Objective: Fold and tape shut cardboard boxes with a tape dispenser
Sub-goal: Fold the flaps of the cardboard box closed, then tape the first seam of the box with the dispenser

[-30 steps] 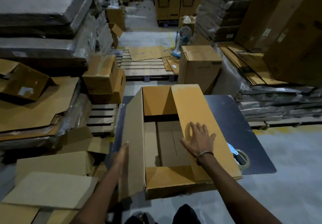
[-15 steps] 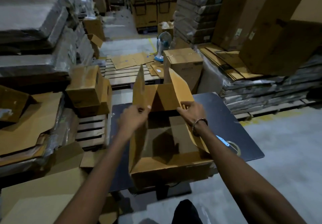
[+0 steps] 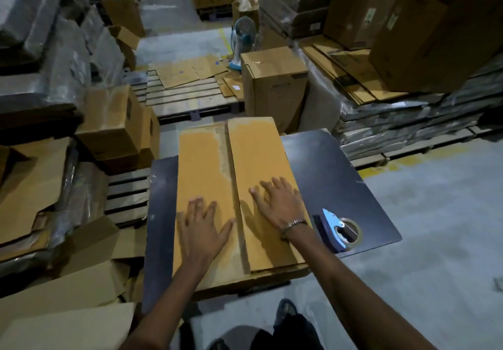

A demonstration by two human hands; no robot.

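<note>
The cardboard box (image 3: 231,194) sits on the dark table (image 3: 334,170), taking up the left-centre of the top and running from the near edge almost to the far edge; its near end sits right at, maybe slightly past, the near edge. Both long top flaps are folded down and meet along a centre seam (image 3: 234,186) w/ a thin gap and a worn, paler strip showing beside it. Left hand (image 3: 202,229) lies flat on the left flap, fingers spread, thumb out toward the seam; right hand (image 3: 277,204) lies flat on the right flap, fingers spread too, bracelet at the wrist. Neither hand grips anything, both just press down w/ palms. Reason, as I read it: the flaps would spring back up if let go, so pressing near the seam at the near end keeps them level and butted for taping. Tape dispenser (image 3: 336,229) lies on its side near the table's near-right corner, just beside the box's right wall and close to the right wrist, prob. parked there so the right hand can reach it while the left keeps the flaps down. No tape on the seam yet, so folding looks done and taping not started. Risk: lifting one hand may let that flap pop up.
</note>
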